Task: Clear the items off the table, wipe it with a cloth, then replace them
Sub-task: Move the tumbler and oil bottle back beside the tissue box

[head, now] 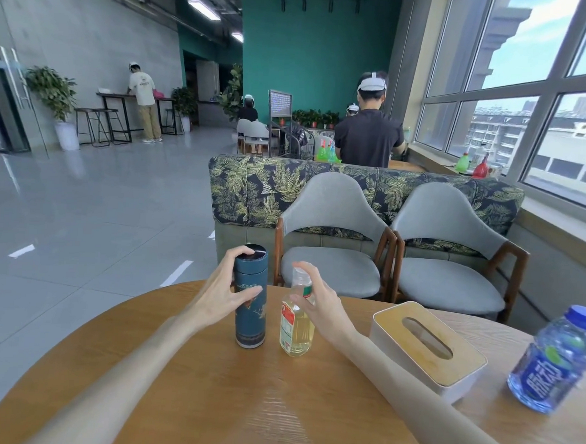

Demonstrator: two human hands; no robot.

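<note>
The left hand wraps the upper half of a dark blue flask, thumb on the lid and fingers across the barrel, while the right hand curls around the neck of a small clear bottle of yellow liquid; both stand upright, just beside each other, near the far edge of the round wooden counter. The flask looks rigid and smooth-walled, probably fairly heavy if filled, so a full wrap around the barrel rather than the lid seems the safer hold. The yellow bottle appears to be thin plastic, light and slightly yielding; a hold at the shoulder below the cap should keep it from tilting. To the right lies a white tissue box with a wooden top, stiff and light, best lifted by its sides, and beyond it a blue-capped water bottle, likely the heaviest item and prone to roll. The counter shows a glossy grain, so things may slide. Two grey chairs face it, backed by a leaf-patterned sofa, with windows on the right and other people in the room behind.
</note>
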